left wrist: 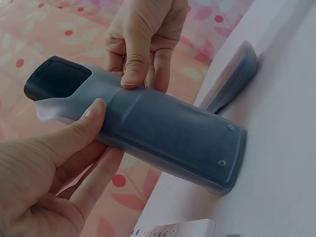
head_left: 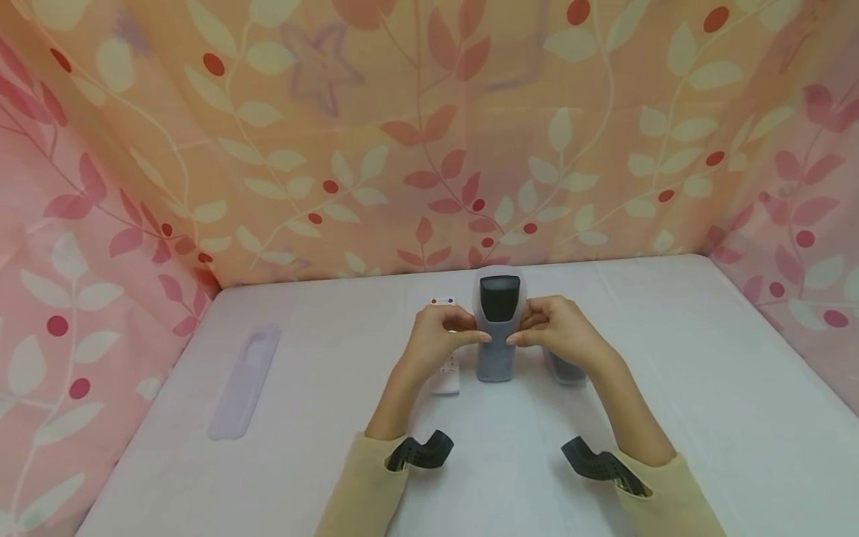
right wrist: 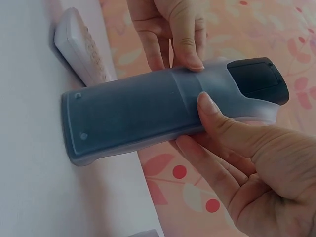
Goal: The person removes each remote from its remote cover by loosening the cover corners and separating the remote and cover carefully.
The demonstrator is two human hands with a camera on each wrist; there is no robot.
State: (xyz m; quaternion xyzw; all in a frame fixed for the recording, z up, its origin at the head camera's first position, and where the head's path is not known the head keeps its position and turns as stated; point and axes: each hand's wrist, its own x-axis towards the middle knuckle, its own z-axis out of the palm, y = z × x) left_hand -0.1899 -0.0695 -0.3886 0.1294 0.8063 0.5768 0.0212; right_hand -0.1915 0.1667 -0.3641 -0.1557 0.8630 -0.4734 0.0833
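Note:
A dark remote control (head_left: 499, 298) stands upright, its lower part inside a translucent silicone cover (head_left: 495, 362). Its black end (left wrist: 59, 79) shows through the cover's opening in the left wrist view. From the left side, my left hand (head_left: 443, 335) pinches the covered remote, thumb across the face and fingers behind. My right hand (head_left: 564, 332) grips the opposite edge the same way, as the right wrist view also shows with its thumb (right wrist: 210, 106) on the cover. The cover's bottom end rests close over the white table.
A white remote control (head_left: 446, 377) with small buttons lies behind my left hand. Partly hidden by my right hand is a dark, long object (head_left: 567, 371). An unfilled pale purple translucent cover (head_left: 235, 403) lies at the left of the white table (head_left: 496, 477). Floral curtains (head_left: 429, 134) surround the table.

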